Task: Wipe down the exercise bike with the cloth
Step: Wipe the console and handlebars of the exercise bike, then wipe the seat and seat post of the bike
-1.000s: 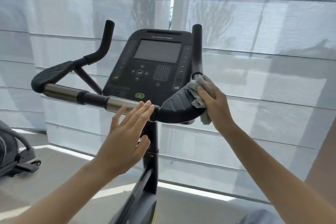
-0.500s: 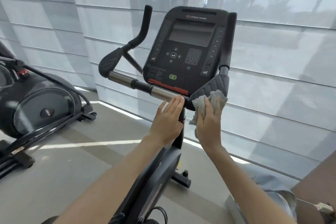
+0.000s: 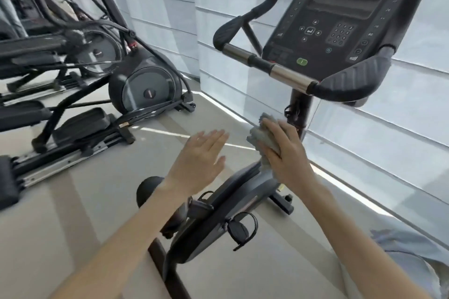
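My right hand (image 3: pixel 285 153) grips the grey cloth (image 3: pixel 263 137), fingers curled over the bunched fabric, which sticks out past my fingertips. The cloth sits just left of the black post (image 3: pixel 301 104) of the exercise bike (image 3: pixel 230 199); I cannot tell whether it touches the post. My left hand (image 3: pixel 199 160) is flat, fingers straight and close together, holding nothing, hovering over the floor (image 3: pixel 97 189) left of the bike's body.

Above both hands runs the handlebar (image 3: pixel 286 75), with the console (image 3: pixel 340 19) behind it; there is clear air between the bar's underside and my knuckles. To the right, the window blinds (image 3: pixel 401 116) stand near the post. To the left, bare floor lies between the bike and the elliptical machine (image 3: pixel 145 87). A pedal (image 3: pixel 240 228) juts out below my right forearm.

Half a second ago my left fingertips lay on the chrome bar and the cloth was pressed under the right grip pad; both hands have since come down off the handlebar, and my view has tipped lower and leftward
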A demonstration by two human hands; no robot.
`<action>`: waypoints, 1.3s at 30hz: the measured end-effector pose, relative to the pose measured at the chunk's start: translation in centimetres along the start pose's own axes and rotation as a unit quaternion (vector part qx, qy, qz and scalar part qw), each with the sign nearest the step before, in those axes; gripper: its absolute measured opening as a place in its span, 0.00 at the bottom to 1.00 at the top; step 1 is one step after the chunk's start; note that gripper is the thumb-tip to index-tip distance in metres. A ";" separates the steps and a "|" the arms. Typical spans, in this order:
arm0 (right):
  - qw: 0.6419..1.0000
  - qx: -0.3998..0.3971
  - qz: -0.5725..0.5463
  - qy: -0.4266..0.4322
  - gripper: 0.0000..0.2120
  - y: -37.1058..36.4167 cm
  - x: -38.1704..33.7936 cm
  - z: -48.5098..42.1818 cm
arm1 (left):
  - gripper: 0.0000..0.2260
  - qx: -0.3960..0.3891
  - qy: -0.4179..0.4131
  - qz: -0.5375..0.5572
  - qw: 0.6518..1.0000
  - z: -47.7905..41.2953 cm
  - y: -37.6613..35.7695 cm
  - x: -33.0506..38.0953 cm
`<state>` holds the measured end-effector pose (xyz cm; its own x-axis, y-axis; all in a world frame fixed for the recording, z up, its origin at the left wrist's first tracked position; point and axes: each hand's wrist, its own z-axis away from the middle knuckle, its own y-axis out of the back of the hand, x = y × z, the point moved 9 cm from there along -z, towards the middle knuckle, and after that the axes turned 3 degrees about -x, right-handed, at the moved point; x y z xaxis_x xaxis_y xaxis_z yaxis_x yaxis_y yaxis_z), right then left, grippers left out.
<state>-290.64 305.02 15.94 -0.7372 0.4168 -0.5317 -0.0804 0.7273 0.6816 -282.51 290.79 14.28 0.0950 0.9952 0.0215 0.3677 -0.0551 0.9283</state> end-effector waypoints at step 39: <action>0.929 0.118 -0.013 -0.350 0.17 -28.2 -10.0 6.9 | 0.22 -0.157 -0.089 0.154 0.971 16.0 -11.8 -25.1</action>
<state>-276.39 284.09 -1.47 -0.1124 0.5898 -0.7997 0.1187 0.8070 0.5785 -274.40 265.14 -3.12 0.3240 0.9043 0.2780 -0.0010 -0.2936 0.9559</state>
